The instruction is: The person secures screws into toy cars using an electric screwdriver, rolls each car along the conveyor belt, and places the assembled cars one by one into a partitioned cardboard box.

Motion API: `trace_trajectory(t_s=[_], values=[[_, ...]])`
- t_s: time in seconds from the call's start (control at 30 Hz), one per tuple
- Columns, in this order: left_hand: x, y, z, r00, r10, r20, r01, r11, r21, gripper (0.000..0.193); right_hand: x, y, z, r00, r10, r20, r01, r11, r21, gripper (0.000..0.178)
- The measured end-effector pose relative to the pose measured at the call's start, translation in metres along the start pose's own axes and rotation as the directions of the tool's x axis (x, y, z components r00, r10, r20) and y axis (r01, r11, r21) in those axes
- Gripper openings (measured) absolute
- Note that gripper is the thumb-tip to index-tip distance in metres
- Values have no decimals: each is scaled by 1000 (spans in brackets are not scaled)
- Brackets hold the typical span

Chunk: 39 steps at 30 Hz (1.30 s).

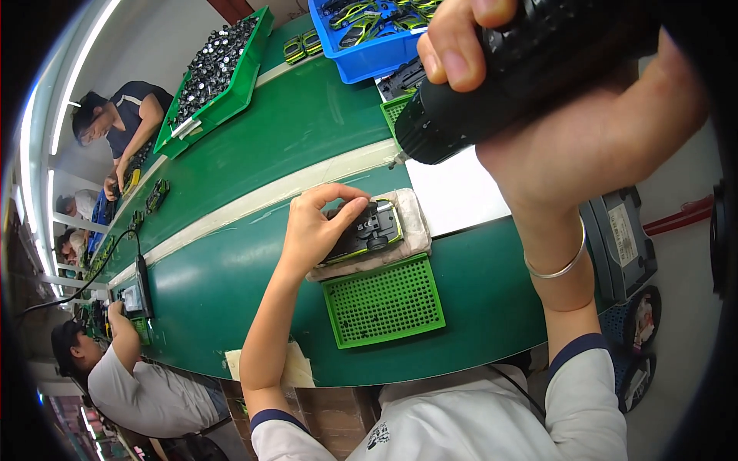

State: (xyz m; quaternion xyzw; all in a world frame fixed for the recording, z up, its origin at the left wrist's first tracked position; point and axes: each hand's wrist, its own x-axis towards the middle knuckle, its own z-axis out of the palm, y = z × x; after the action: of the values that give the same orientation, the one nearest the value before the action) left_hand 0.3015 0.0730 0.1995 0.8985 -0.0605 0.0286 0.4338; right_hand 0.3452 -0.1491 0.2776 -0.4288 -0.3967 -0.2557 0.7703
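Note:
A toy car point(378, 232) lies underside up, its black base and yellow-green edge showing, on a pale cloth-covered pad point(416, 219). My left hand point(311, 223) grips the near-left end of the car, thumb and fingers across it. In my right hand point(584, 146) is a black power screwdriver point(442, 123), raised above the bench and close to the camera. Its bit points down and left, beyond the car and apart from it. Just below the pad sits a small green tray point(332, 316) with a grid of dark dots; I cannot tell whether these are holes or small parts.
The green workbench point(492, 284) carries a white sheet point(461, 192) right of the pad. Farther back stand a blue bin point(361, 67) of car bodies and a green tray point(247, 91) of wheels. A grey case point(621, 238) stands at the right. Several people work along the left.

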Motion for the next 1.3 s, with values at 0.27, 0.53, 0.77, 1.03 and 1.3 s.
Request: trace_trajectory(t_s=[0.27,0.53,0.77,1.03,1.3], values=[[0,1,-2,997,42,64,-45,998,47,15,0,3,-1,999,24,22,-24,1000,-18,61],[0,0,3,985,171,22,-173,977,127,13,-1,7,5,997,57,51,-55,998,-32,57],[1,-3,2,986,154,57,-162,973,168,12,-3,11,18,993,90,71,-87,995,-45,54],[2,1,4,994,100,47,-106,985,134,13,-3,13,28,989,115,96,-109,992,-64,51],[1,6,3,999,-24,30,21,995,93,18,-4,13,35,981,142,128,-132,988,-82,49]])
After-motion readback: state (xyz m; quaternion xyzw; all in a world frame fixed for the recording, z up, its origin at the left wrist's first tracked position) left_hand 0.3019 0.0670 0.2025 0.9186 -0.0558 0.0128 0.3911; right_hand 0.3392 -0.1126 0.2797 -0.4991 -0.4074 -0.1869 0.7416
